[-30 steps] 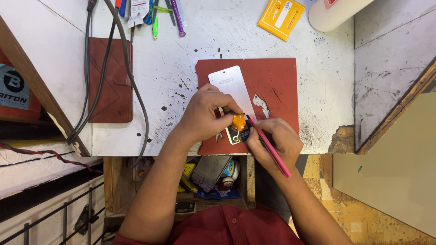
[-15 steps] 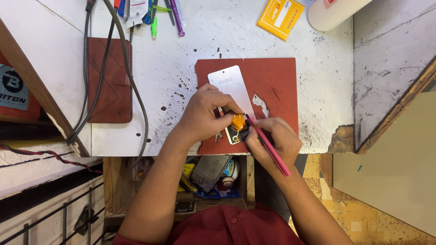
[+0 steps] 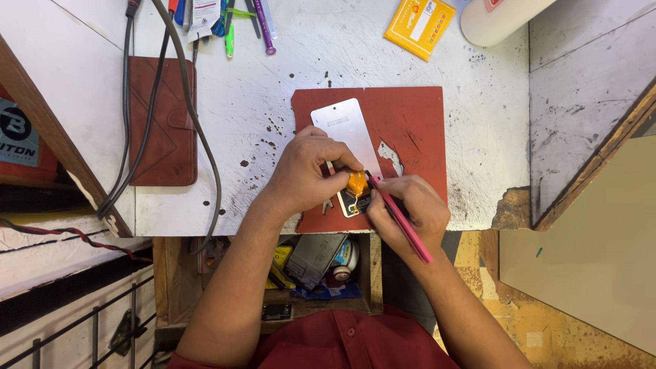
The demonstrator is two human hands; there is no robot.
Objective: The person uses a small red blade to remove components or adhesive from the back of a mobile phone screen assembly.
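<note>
A silver phone [image 3: 347, 133] lies back-up on a red work mat [image 3: 417, 130], its long axis running from the upper left, away from the person, down toward the lower right, near the table's front edge. Its far end is a plain, shiny rectangle with rounded corners; its near end is opened up, showing a small dark and gold section partly covered by an orange piece [image 3: 357, 183]. The left hand [image 3: 307, 171] is curled over the phone's near end, fingertips pressed on the orange piece and pinning the phone to the mat. The right hand [image 3: 410, 208] is closed around a pink slender tool [image 3: 403, 222], held like a pen, with its tip touching the opened section just beside the orange piece. The mat has a worn pale patch near the phone. On the white, scratched table [image 3: 273, 89], well to the left, lies a brown wallet case [image 3: 162, 119] crossed by grey cables [image 3: 181, 75]. A yellow packet [image 3: 419, 26] sits at the far edge.
</note>
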